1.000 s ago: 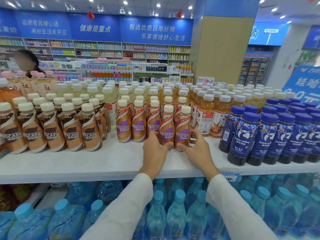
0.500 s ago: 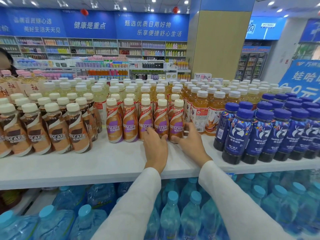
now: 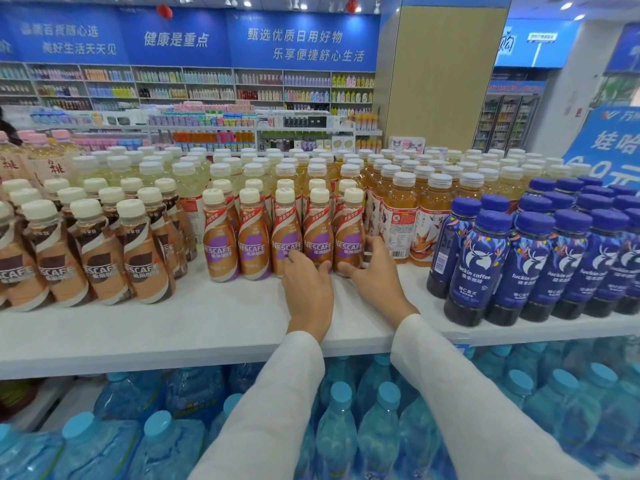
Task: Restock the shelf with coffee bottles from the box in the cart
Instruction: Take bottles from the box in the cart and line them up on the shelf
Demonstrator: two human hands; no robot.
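Our left hand [image 3: 306,289] and right hand [image 3: 372,282] are both low on the front row of tan shrink-wrapped Nescafé coffee bottles with purple labels and cream caps [image 3: 254,244]. There are five across, upright on the white matte shelf board [image 3: 173,327].

Left fingers [image 3: 294,258] curl at the base of the fourth bottle [image 3: 317,237], thumb across its front. Right fingers [image 3: 375,244] wrap the far side of the fifth bottle [image 3: 348,233], thumb at its foot. These two bottles touch each other between the two grips. The wrap hides their contents.

- **Left of our left fingers:** three more of the same, then waisted brown-and-cream Nescafé bottles [image 3: 104,268] with the same caps.
- **Just beside our right fingers:** clear plastic tea bottles [image 3: 398,216] showing amber liquid, with white ribbed caps.
- **Further right:** dark-blue wrapped luckin coffee bottles [image 3: 485,268] with blue caps and black liquid visible at the base.
- **Under our wrists, lower tier:** translucent blue water bottles [image 3: 341,427] with light-blue caps, packed tight.

White fabric sleeves [image 3: 277,393] cover both forearms.
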